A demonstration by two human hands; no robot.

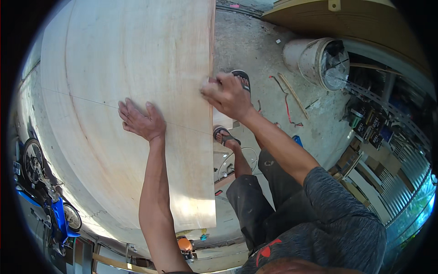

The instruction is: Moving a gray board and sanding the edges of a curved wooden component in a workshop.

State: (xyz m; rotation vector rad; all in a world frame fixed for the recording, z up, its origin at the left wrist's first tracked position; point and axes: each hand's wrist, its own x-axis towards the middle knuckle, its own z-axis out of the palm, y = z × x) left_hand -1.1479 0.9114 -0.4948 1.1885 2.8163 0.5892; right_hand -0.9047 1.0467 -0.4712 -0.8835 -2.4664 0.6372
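Observation:
A large pale plywood sheet (173, 55) fills the left and middle of the view, with a thin dark line running across it. My left hand (142, 121) lies on the sheet beside that line, fingers apart and holding nothing. Over the sheet's right edge is my right hand (228, 97), its fingers curled together and slightly blurred. A small pale patch shows by its fingertips, but what they hold, if anything, is too smeared to name.
On the concrete floor to the right lie a red cord (287, 102) and a thin wooden strip (293, 96). A dirty white bucket (305, 59) lies beyond them. Stacked boards (374, 176) stand far right. A blue motorcycle (59, 214) is at the lower left.

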